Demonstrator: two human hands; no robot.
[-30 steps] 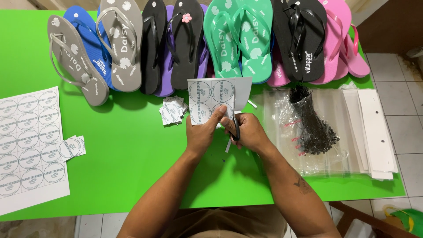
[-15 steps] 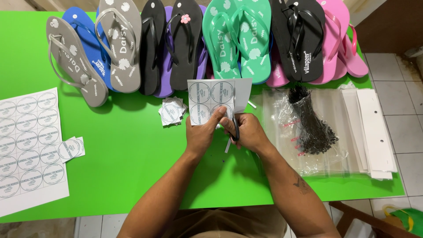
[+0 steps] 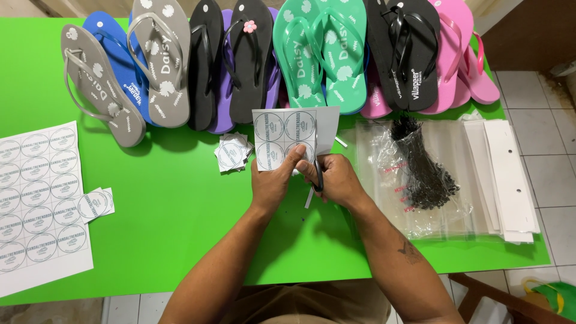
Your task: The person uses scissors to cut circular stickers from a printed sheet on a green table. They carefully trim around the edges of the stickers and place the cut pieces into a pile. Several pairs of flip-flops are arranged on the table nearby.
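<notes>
Down at the near edge of the green desk (image 3: 168,228) both forearms come in together, and the hands meet just past the middle: the left hand (image 3: 273,183) pinches the lower edge of a small sheet of round labels (image 3: 291,135), thumb on top, fingers closed on the paper, holding it up so the sheet stands away from the body, its long side running left to right; the right hand (image 3: 336,180) sits just beside it, grip wrapped tight around black scissors (image 3: 317,174), blades pointing up into the sheet from its lower edge, between the printed circles; how far the blades are parted I cannot tell, the fingers hide them. Just left of the sheet lies a little heap of cut round labels (image 3: 233,152); far left, a large uncut label sheet (image 3: 39,204). Right, clear plastic bags (image 3: 444,180) under a bundle of black ties (image 3: 423,174). Farthest back, a row of flip-flops (image 3: 282,54) in many colours
</notes>
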